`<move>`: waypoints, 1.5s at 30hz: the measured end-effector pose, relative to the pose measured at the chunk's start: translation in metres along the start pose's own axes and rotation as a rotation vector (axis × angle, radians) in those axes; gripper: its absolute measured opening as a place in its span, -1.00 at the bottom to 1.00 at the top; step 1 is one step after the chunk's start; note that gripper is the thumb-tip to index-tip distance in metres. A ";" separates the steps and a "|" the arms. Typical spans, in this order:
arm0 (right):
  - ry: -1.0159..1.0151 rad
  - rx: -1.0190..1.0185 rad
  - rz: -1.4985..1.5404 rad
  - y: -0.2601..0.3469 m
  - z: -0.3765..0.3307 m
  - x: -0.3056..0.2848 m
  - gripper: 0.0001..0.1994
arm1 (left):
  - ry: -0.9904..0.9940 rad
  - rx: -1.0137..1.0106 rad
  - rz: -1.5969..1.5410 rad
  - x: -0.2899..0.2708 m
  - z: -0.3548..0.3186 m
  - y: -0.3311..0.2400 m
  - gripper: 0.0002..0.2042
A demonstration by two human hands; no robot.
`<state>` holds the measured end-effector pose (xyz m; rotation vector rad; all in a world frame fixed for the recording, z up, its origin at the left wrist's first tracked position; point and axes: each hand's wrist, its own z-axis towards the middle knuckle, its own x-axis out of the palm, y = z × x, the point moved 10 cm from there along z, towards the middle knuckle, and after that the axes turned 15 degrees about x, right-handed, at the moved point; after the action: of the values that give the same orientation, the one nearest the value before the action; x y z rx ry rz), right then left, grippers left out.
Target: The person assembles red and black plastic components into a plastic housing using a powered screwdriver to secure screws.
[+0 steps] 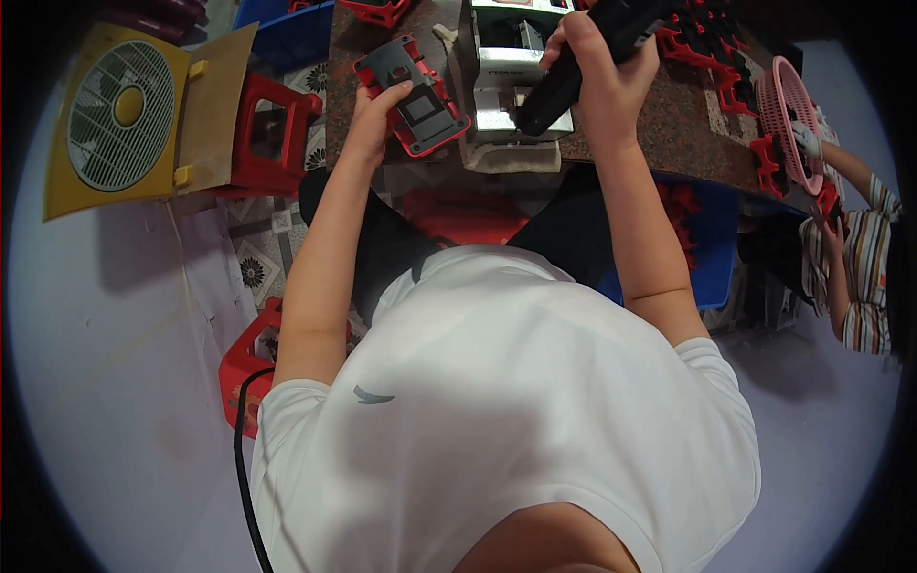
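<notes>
My left hand is closed on the edge of a red and black plastic casing, its thumb lying across the inner face. The casing is tilted over the table's near edge. In my right hand is a thick black handheld tool that looks like an electric screwdriver. Its lower end points down at the front of a silvery metal box, possibly a screw feeder. Whether the tip touches the box I cannot tell. A beige cloth lies under the box.
Several red and black parts lie on the speckled table at the right. Beyond them a co-worker's hand is at a pink basket. A yellow fan and red stool stand left; a blue bin sits below right.
</notes>
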<state>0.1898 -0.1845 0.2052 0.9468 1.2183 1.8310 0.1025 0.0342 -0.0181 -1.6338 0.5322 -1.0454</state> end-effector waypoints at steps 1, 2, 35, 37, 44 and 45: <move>-0.032 -0.053 0.067 0.011 -0.005 0.006 -0.76 | 0.017 0.010 -0.006 0.002 -0.002 -0.002 -0.54; -0.055 -0.079 0.111 0.013 -0.009 0.010 -0.74 | 0.013 0.008 -0.009 0.002 -0.003 0.000 -0.54; 0.160 -0.447 -0.118 0.023 -0.023 0.088 -0.81 | 0.064 0.102 -0.051 0.000 0.003 0.006 -0.44; 0.055 -0.210 -0.244 0.016 -0.018 0.084 -0.81 | -0.039 0.109 -0.039 -0.007 0.002 0.007 -0.41; 0.057 -0.152 0.036 0.048 -0.014 0.059 -0.68 | -0.023 0.096 -0.021 -0.006 0.000 0.007 -0.42; 0.058 -0.149 0.032 0.041 -0.011 0.047 -0.68 | 0.009 0.120 -0.001 -0.008 0.000 0.005 -0.46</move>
<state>0.1516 -0.1594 0.2493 0.8399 1.0891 1.9576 0.0989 0.0385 -0.0253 -1.5251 0.4660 -1.0653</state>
